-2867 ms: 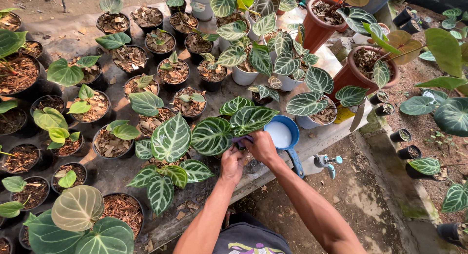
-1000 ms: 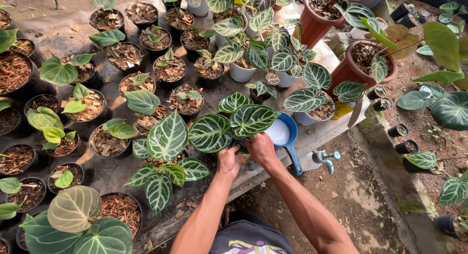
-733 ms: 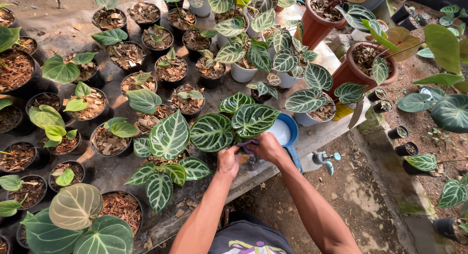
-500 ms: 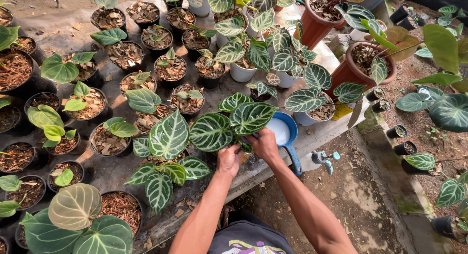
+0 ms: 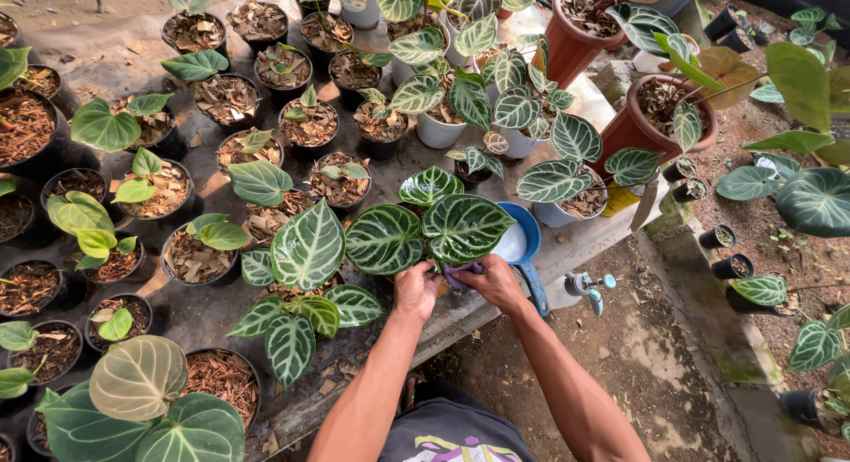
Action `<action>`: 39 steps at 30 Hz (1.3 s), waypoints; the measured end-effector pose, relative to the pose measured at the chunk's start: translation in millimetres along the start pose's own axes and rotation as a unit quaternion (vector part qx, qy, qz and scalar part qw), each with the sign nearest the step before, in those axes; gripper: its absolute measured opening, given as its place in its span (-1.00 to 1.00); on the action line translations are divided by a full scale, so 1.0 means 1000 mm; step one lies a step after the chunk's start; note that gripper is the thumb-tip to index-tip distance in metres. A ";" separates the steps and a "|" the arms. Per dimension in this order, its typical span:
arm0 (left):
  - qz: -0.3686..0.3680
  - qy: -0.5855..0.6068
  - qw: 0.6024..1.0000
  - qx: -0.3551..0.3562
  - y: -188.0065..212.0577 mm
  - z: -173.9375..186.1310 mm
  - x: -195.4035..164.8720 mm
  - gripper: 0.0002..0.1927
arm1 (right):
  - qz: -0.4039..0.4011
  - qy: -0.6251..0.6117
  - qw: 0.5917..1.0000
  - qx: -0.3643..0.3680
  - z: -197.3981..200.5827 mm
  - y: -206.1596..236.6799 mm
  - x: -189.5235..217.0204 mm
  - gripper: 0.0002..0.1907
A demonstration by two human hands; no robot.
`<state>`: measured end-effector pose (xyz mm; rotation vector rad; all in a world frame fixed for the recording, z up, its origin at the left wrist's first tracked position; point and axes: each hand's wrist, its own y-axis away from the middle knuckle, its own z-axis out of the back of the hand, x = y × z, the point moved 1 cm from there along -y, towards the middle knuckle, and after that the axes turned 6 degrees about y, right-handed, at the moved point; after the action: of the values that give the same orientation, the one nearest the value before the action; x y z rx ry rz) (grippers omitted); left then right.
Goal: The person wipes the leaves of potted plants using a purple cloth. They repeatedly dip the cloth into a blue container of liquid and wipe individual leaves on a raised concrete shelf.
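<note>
We stand at a long bench (image 5: 549, 249) crowded with black pots of bark mulch (image 5: 226, 99). Near its front edge grows a plant with dark, white-veined leaves (image 5: 463, 226), a blue scoop (image 5: 522, 249) just beside it. Our left hand (image 5: 416, 289) is closed under a leaf's edge. Our right hand (image 5: 494, 283) is clamped on a small purple cloth (image 5: 462, 273), pressed to that leaf.

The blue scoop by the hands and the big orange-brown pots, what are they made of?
The blue scoop looks like plastic: smooth, even colour, thin moulded handle. The orange-brown pots could be clay or clay-coloured plastic; their smooth, slightly shiny walls lean towards plastic, though this view cannot settle it.
</note>
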<state>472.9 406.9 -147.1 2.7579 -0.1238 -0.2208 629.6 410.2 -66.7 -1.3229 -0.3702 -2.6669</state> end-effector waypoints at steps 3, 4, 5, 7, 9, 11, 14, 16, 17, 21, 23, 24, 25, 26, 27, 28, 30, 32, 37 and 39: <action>-0.003 -0.001 1.000 0.001 0.001 -0.001 0.000 -0.71 | -0.030 0.042 0.998 0.038 0.009 0.004 -0.005 -0.75; -0.002 -0.003 1.000 0.000 0.002 -0.002 -0.001 -0.71 | -0.031 0.052 0.997 0.038 0.011 0.004 -0.008 -0.75; -0.002 -0.004 1.000 -0.001 0.003 -0.002 -0.001 -0.71 | -0.032 0.061 0.997 0.039 0.013 0.004 -0.011 -0.74; -0.002 -0.006 1.000 0.003 0.004 -0.004 -0.002 -0.71 | -0.070 -0.040 0.996 0.038 0.015 0.005 -0.019 -0.78; -0.003 -0.012 1.000 0.002 0.004 -0.004 -0.002 -0.72 | -0.099 -0.127 0.987 0.024 0.018 0.007 -0.028 -0.79; -0.004 -0.023 1.000 -0.005 0.003 -0.004 -0.001 -0.73 | -0.120 -0.199 0.973 -0.002 0.019 0.007 -0.036 -0.78; -0.006 -0.025 1.000 -0.001 0.001 -0.002 0.000 -0.74 | -0.116 -0.330 0.937 -0.010 0.012 0.003 -0.040 -0.78; -0.007 -0.033 0.999 0.012 0.001 -0.001 0.000 -0.75 | -0.141 -0.279 0.949 -0.047 0.000 -0.006 -0.036 -0.77; -0.007 -0.037 0.999 0.017 0.002 0.000 0.001 -0.76 | -0.154 -0.254 0.953 -0.065 -0.007 -0.009 -0.032 -0.76; -0.024 -0.041 0.998 0.040 0.003 0.000 0.002 -0.67 | -0.068 -0.108 0.987 -0.098 -0.025 -0.010 -0.012 -0.75; -0.029 -0.045 0.997 0.046 0.004 0.000 0.002 -0.65 | -0.003 -0.054 0.991 -0.124 -0.025 -0.007 -0.003 -0.72; -0.025 -0.040 0.998 0.038 0.004 0.000 0.001 -0.64 | -0.029 -0.021 0.991 -0.127 -0.023 -0.006 -0.001 -0.71; -0.021 -0.033 0.999 0.030 0.003 0.000 0.001 -0.63 | -0.056 0.012 0.990 -0.129 -0.020 -0.004 0.000 -0.70; -0.016 -0.027 0.999 0.022 0.004 0.000 0.001 -0.63 | -0.083 0.044 0.987 -0.132 -0.017 -0.002 -0.001 -0.70; -0.019 -0.031 0.999 0.018 0.004 0.000 0.001 -0.61 | -0.074 0.079 0.985 -0.135 -0.013 -0.001 -0.001 -0.69; -0.023 -0.035 0.999 0.016 0.004 -0.001 0.001 -0.60 | -0.064 0.113 0.982 -0.139 -0.008 0.000 -0.002 -0.69; -0.024 -0.042 0.999 0.006 0.004 -0.002 0.001 -0.60 | -0.044 0.148 0.978 -0.142 0.001 0.005 -0.005 -0.71; -0.022 -0.047 0.999 -0.007 0.002 -0.002 0.001 -0.62 | -0.022 0.148 0.979 -0.140 0.009 0.011 -0.007 -0.73; -0.025 -0.047 0.999 0.009 0.001 0.000 0.003 -0.64 | 0.050 0.139 0.989 -0.020 0.016 0.026 0.003 -0.56; -0.025 -0.049 0.998 0.009 0.001 0.001 0.004 -0.64 | 0.044 0.213 0.976 0.014 0.013 0.024 0.010 -0.51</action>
<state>477.0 405.1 -148.5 2.7707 -0.0837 -0.3693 638.9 390.7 -47.4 -0.7058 -0.2844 -2.7569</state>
